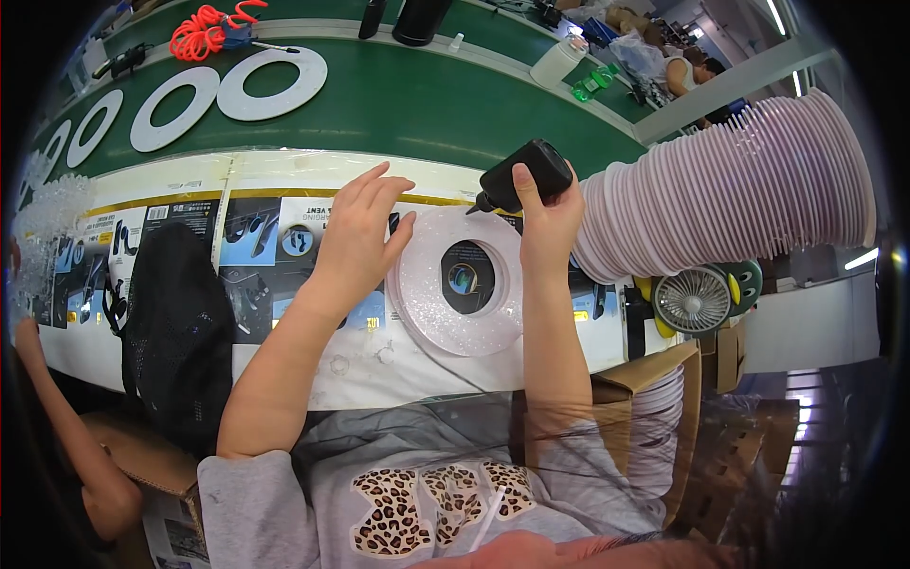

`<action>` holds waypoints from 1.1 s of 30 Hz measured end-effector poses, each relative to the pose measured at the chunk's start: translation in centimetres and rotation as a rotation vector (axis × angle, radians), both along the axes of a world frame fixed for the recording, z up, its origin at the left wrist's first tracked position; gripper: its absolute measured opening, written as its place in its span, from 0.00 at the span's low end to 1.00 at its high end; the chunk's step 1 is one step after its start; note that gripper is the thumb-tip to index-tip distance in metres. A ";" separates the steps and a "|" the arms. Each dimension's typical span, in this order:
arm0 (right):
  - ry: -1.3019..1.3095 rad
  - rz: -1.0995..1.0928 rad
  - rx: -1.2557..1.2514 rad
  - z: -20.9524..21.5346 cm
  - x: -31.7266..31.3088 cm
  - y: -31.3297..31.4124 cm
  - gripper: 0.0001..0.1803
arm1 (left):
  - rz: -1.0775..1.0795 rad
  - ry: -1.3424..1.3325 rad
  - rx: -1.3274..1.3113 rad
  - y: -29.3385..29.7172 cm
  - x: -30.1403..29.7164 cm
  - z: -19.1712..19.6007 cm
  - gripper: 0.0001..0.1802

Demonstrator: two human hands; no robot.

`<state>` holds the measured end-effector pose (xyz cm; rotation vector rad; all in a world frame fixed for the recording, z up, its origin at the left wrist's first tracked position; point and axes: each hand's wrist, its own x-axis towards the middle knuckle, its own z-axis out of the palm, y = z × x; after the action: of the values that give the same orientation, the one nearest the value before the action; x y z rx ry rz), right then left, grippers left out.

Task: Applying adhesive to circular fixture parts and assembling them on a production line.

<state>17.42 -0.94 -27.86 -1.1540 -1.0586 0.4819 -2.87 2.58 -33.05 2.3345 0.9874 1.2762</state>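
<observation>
A pale pink ring-shaped disc (445, 313) lies flat on the paper-covered bench in front of me. My left hand (358, 237) rests with spread fingers on the disc's left rim. A black squeeze bottle (526, 175) is gripped in my right hand (548, 223), tilted so its nozzle points down-left at the disc's upper edge. To the right a long stack of the same pink rings (730, 194) lies on its side, its near end beside my right wrist.
White rings (270, 83) lie on the green conveyor belt (427, 104) beyond the bench. A black mesh piece (175, 322) sits left, a small fan (694, 299) and cardboard boxes (654, 379) right. Another person's arm (57, 417) is at lower left.
</observation>
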 end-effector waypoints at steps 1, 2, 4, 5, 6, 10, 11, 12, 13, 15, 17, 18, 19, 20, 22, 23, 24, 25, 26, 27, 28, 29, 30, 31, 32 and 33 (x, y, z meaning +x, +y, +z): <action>-0.032 -0.002 0.005 0.0 0.1 0.4 0.20 | 0.004 0.003 -0.002 0.0 0.0 0.0 0.17; -0.063 -0.004 0.010 -0.1 0.1 0.6 0.22 | 0.004 0.003 -0.003 0.0 0.0 0.0 0.17; -0.093 -0.016 0.008 -0.1 0.1 0.9 0.22 | 0.010 0.003 0.008 -0.1 0.2 0.2 0.17; -0.123 -0.026 0.006 -0.1 0.1 0.9 0.22 | 0.010 0.005 0.009 -0.1 0.2 0.3 0.17; -0.121 -0.027 0.008 0.0 0.3 0.9 0.22 | 0.005 0.007 0.003 -0.2 0.4 0.4 0.17; -0.119 0.003 -0.047 -0.6 -0.6 1.6 0.22 | 0.015 -0.015 -0.023 -0.1 -0.6 0.0 0.17; -0.121 0.004 -0.042 -0.6 -0.4 1.5 0.22 | 0.012 -0.012 -0.021 -0.2 -0.4 0.1 0.17; -0.119 0.001 -0.041 -0.6 -0.2 1.5 0.22 | 0.004 -0.007 -0.024 -0.2 -0.2 0.2 0.17; -0.116 -0.002 -0.035 -0.7 -0.1 1.5 0.22 | -0.002 -0.004 -0.028 -0.2 -0.1 0.2 0.17; -0.111 -0.001 -0.029 -0.8 -0.1 1.5 0.22 | 0.004 0.003 -0.022 -0.3 -0.1 0.3 0.17; -0.121 -0.006 -0.033 -0.7 -0.1 1.5 0.21 | 0.009 0.005 -0.017 -0.2 0.0 0.3 0.17; -0.123 -0.008 -0.033 -0.7 0.0 1.5 0.21 | 0.004 0.006 -0.016 -0.2 0.0 0.3 0.17; -0.134 -0.019 -0.039 -0.7 0.0 1.5 0.21 | 0.000 0.007 -0.015 -0.1 0.1 0.2 0.17; -0.143 -0.028 -0.046 -0.7 0.0 1.6 0.21 | 0.001 0.008 -0.015 -0.1 0.0 0.2 0.17; -0.146 -0.026 -0.055 -0.6 0.0 1.6 0.21 | -0.010 0.023 -0.020 -0.1 -0.2 0.4 0.18; -0.152 -0.026 -0.063 -0.5 0.0 1.6 0.21 | -0.010 0.023 -0.020 -0.1 -0.2 0.4 0.18; -0.153 -0.026 -0.063 -0.5 0.0 1.6 0.21 | -0.012 0.026 -0.022 -0.1 -0.2 0.4 0.18; -0.148 -0.028 -0.052 -0.6 0.0 1.6 0.21 | -0.015 0.029 -0.024 -0.1 -0.2 0.4 0.18; -0.143 -0.029 -0.043 -0.6 -0.1 1.5 0.21 | -0.015 0.028 -0.025 -0.1 -0.2 0.4 0.18; -0.143 -0.029 -0.045 -0.5 -0.3 1.5 0.21 | -0.015 0.028 -0.025 -0.1 -0.2 0.4 0.18; -0.110 -0.001 -0.043 -0.4 -0.5 1.4 0.21 | -0.014 0.027 -0.025 -0.1 -0.2 0.3 0.18; -0.078 0.025 -0.039 -0.1 -0.7 1.3 0.21 | -0.016 0.027 -0.025 -0.1 -0.2 0.4 0.18; -0.079 0.024 -0.039 0.1 -0.9 1.3 0.21 | -0.021 0.028 -0.022 -0.1 -0.1 0.3 0.18; -0.064 0.039 -0.036 0.2 -1.1 1.3 0.20 | -0.026 0.029 -0.020 -0.1 -0.1 0.4 0.18; -0.048 0.056 -0.035 0.1 -1.2 1.3 0.20 | -0.024 0.030 -0.020 -0.1 -0.2 0.3 0.18; -0.047 0.058 -0.035 0.0 -1.3 1.4 0.20 | -0.019 0.028 -0.018 -0.2 -0.2 0.3 0.18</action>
<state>16.14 0.47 -27.88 -1.1731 -1.1304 0.5228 -3.06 2.43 -32.74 2.3489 0.9789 1.2254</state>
